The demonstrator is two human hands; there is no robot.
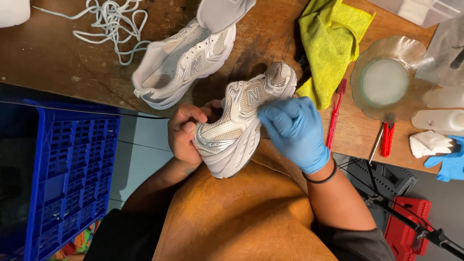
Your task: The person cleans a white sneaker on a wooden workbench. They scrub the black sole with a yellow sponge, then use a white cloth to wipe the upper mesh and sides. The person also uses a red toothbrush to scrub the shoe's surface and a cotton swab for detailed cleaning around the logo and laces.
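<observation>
Table: worn brown wood table (63, 58), I see it from above.
Left hand (186, 137): bare, I grip the heel of a white sneaker (237, 128) over my lap.
Right hand (295, 130): blue glove, fingers pressed on the sneaker's side.
Nearby: second sneaker (186, 60), yellow cloth (328, 41), red toothbrush (336, 113), glass bowl (386, 79), blue crate (72, 174).

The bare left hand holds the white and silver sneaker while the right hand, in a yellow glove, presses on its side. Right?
Not quite. In the head view the right hand wears a blue glove, not yellow. The bare left hand does hold the white and silver sneaker.
</observation>
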